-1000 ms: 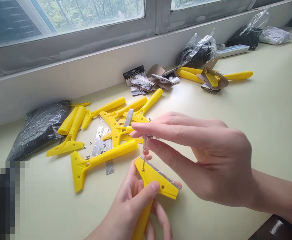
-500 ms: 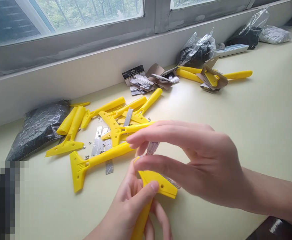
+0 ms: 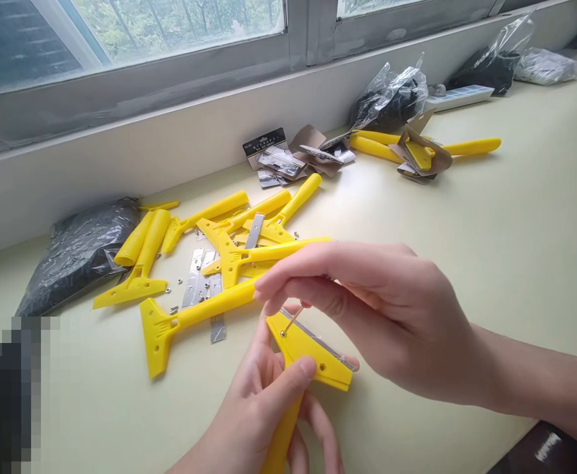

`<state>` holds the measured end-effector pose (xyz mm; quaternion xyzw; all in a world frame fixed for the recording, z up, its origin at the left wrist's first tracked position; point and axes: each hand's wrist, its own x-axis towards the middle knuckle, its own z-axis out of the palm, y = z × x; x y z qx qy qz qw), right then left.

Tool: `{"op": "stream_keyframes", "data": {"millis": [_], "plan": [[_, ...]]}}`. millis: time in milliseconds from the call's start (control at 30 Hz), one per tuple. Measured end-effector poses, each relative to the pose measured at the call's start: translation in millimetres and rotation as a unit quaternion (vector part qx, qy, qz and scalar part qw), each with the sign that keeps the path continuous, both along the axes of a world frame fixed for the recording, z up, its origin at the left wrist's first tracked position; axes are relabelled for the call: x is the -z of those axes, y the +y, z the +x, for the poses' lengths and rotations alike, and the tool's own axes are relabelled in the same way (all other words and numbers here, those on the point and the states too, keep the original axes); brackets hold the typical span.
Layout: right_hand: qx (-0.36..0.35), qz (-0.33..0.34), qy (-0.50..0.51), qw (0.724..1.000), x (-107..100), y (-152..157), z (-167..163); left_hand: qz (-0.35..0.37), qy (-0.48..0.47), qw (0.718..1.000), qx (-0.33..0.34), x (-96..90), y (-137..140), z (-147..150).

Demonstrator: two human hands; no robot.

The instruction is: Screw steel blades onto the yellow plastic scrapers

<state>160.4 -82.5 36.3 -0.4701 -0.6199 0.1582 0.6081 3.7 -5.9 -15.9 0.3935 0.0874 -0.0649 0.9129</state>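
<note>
My left hand [image 3: 263,408] is closed around a yellow scraper [image 3: 335,378], its thumb pressed on the scraper's head. A thin metal blade [image 3: 327,347] shows along the far edge of that head. My right hand [image 3: 381,322] grips a small screwdriver [image 3: 294,320] whose handle is mostly hidden by the fingers. The screwdriver's tip meets a screw [image 3: 283,334] in the left hole of the head; the other hole is bare on this side. Beyond my hands lies a group of yellow scrapers [image 3: 154,336] with loose blades [image 3: 218,326] and small nuts and screws [image 3: 174,309].
A black plastic bag [image 3: 81,247] sits at the left against the wall. Printed cards [image 3: 268,151] lie at the back, with carded yellow scrapers [image 3: 470,148] beside them. Farther right are clear bags with dark contents [image 3: 391,99] and a pale flat box [image 3: 460,97].
My right fingers have closed in and shifted slightly, so the screwdriver's shaft and the screw now show. The scraper stays nearly still in my left hand.
</note>
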Motion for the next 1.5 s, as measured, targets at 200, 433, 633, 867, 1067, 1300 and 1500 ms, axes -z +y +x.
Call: {"op": "stream_keyframes", "data": {"millis": [200,433,633,867,1067,1300,1500], "plan": [[-0.033,-0.085,0.114,0.989,-4.3,-1.8,-0.2,-0.004,0.013,1.0,-0.014,-6.5,-0.5,-1.2],[-0.056,-0.092,0.288,0.951,7.0,8.7,4.8,-0.023,0.056,0.998,-0.035,1.4,-3.3,-6.8],[0.052,0.024,0.065,0.996,3.0,1.9,1.4,-0.012,0.046,0.998,-0.032,5.7,-0.8,-5.6],[0.059,0.104,-0.074,0.99,-3.9,-3.0,-6.3,0.005,0.033,0.999,-0.012,6.5,-0.1,-4.1],[0.108,0.052,-0.074,0.99,-5.0,-6.8,-2.9,0.011,0.073,0.997,-0.03,-7.2,-1.3,-6.4],[0.074,0.058,-0.077,0.992,-4.5,-4.5,-6.0,0.01,0.049,0.998,-0.039,-4.7,-2.1,-5.8],[0.048,0.045,-0.081,0.995,-6.0,-6.3,-4.3,0.009,0.024,1.0,-0.013,6.8,0.2,-4.5]]}}
